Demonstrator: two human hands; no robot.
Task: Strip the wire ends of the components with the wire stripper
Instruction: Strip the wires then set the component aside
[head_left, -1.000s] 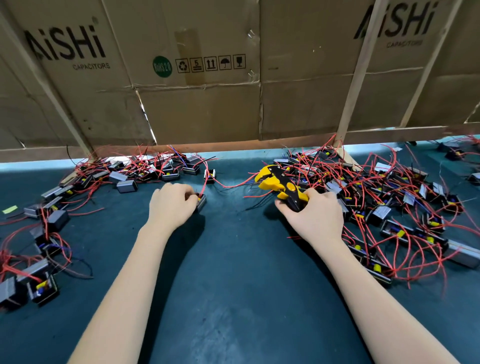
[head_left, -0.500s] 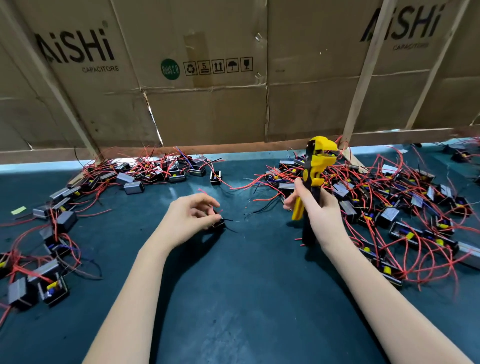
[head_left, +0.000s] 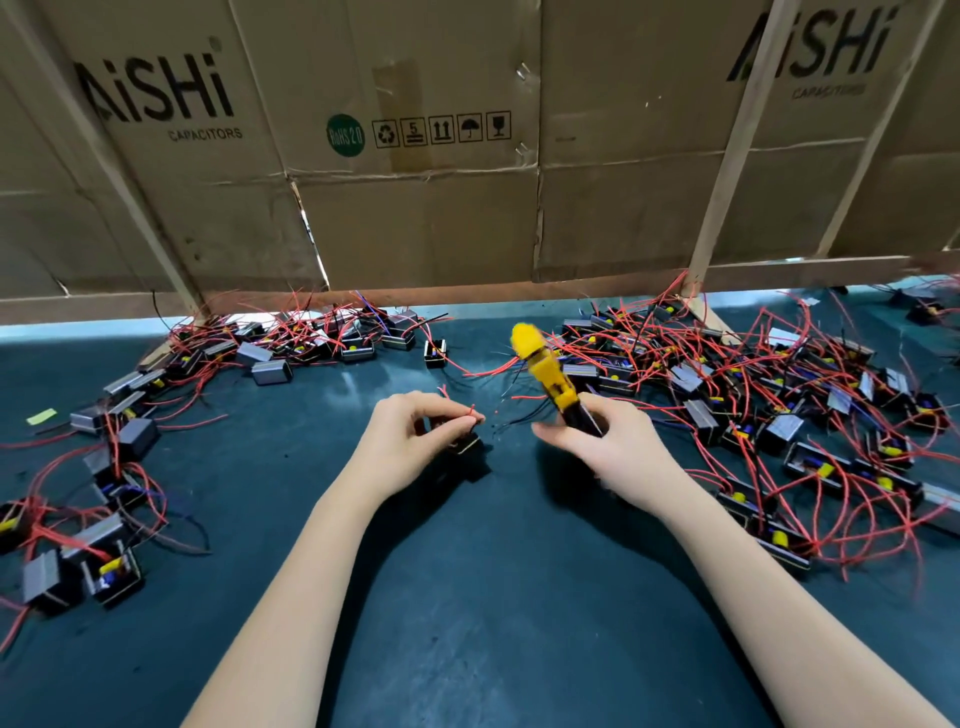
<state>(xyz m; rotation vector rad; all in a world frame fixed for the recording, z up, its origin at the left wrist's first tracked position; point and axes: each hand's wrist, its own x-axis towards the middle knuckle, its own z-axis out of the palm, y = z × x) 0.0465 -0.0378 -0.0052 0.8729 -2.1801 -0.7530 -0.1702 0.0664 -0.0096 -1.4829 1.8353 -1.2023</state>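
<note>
My left hand (head_left: 410, 441) holds a small black component (head_left: 464, 447) just above the dark green mat, its fingertips pinching the component's red wire (head_left: 470, 413) so the end points up. My right hand (head_left: 608, 447) grips the black handles of the yellow wire stripper (head_left: 545, 366), whose yellow head tilts up and to the left, a short way right of the wire end. The stripper's jaws are apart from the wire. Its head is slightly blurred.
A big pile of components with red wires (head_left: 779, 405) covers the mat on the right. More components (head_left: 311, 343) lie along the back left and down the left edge (head_left: 93, 519). A cardboard wall (head_left: 415, 208) with wooden struts stands behind.
The left hand lifted the component off the pile's edge and brought it toward the middle, now pinching its red wire. The right hand raised the stripper and moved it left, closer to the wire.
</note>
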